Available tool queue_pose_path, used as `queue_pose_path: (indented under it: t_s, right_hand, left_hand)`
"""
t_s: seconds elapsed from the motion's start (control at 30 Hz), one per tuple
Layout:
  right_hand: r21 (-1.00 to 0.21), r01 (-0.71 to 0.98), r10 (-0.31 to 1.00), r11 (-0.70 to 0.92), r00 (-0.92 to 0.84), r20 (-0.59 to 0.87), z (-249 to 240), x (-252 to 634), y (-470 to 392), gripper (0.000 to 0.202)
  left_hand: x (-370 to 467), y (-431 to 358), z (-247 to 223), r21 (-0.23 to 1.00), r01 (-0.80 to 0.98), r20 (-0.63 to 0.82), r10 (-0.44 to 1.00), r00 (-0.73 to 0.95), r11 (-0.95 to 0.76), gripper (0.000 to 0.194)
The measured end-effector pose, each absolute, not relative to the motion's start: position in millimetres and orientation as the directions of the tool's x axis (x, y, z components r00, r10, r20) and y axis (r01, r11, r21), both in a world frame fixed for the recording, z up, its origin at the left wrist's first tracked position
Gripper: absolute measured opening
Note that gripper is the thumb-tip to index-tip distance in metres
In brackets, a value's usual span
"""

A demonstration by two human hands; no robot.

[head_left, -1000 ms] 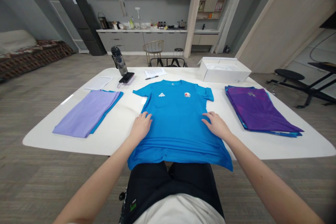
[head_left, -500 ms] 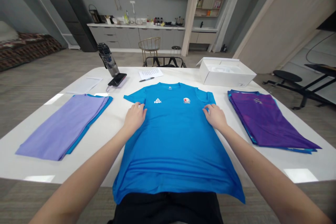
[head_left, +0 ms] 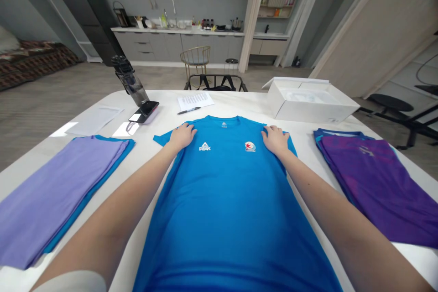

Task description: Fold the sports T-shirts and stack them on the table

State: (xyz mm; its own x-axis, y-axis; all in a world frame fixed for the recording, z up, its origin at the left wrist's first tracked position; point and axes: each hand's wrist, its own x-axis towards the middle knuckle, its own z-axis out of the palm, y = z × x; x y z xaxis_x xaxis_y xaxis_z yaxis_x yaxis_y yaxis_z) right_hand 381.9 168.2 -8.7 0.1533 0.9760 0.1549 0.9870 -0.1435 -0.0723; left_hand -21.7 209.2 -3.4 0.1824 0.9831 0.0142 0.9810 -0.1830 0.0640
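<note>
A blue T-shirt (head_left: 222, 200) lies front up on the white table (head_left: 239, 100), its collar at the far end and a white logo and a round badge on the chest. On its left shoulder area rests my left hand (head_left: 184, 136), fingers bent and close together on the cloth. My right hand (head_left: 275, 139) touches the opposite shoulder near the sleeve, with its fingers somewhat spread. Whether either hand pinches any fabric is hard to see.
Folded lilac (head_left: 65, 182) and blue clothes lie left, a purple folded stack (head_left: 379, 182) right. Farther back are a bottle (head_left: 132, 84), a phone (head_left: 147, 110), papers (head_left: 195, 100), a pen (head_left: 189, 110) and a white box (head_left: 308, 100).
Both hands have moved forward along the shirt from the sides of the chest to the shoulders. The view has shifted closer to the table.
</note>
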Motion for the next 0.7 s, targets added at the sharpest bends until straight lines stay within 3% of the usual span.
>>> queue_pose_path:
  t_s: [0.07, 0.17, 0.33, 0.5, 0.63, 0.7]
  right_hand:
    - [-0.075, 0.993, 0.975, -0.095, 0.108, 0.194, -8.5, 374.3, 186.0, 0.052]
    - [-0.117, 0.987, 0.984, -0.114, 0.128, 0.122, -10.2, 367.4, 216.4, 0.051]
    - [-0.153, 0.977, 0.988, -0.146, 0.151, 0.025, -16.6, 367.8, 255.7, 0.037]
    - [-0.15, 0.979, 0.985, -0.14, 0.153, 0.084, -13.6, 359.2, 292.0, 0.032]
    - [-0.227, 0.969, 0.981, -0.099, 0.134, 0.144, -12.6, 347.4, 314.2, 0.032]
    - [-0.261, 0.962, 0.976, -0.074, 0.124, 0.181, -15.2, 346.3, 313.2, 0.033]
  left_hand:
    - [-11.1, 222.4, -5.9, 0.05, 0.994, 0.103, 0.99, 0.092, -0.098, 0.048]
    - [-2.0, 244.6, -9.8, 0.035, 0.999, 0.172, 0.985, -0.029, 0.024, 0.044]
    - [-4.8, 277.9, -15.7, 0.066, 0.998, 0.042, 0.999, -0.016, 0.013, 0.039]
    - [-6.9, 304.9, -12.8, 0.088, 0.995, 0.15, 0.987, -0.05, 0.037, 0.037]
    - [-4.1, 314.9, -10.1, 0.125, 0.987, 0.271, 0.954, -0.13, 0.099, 0.036]
    - [-3.6, 308.9, -10.5, 0.131, 0.99, 0.303, 0.949, -0.093, 0.055, 0.036]
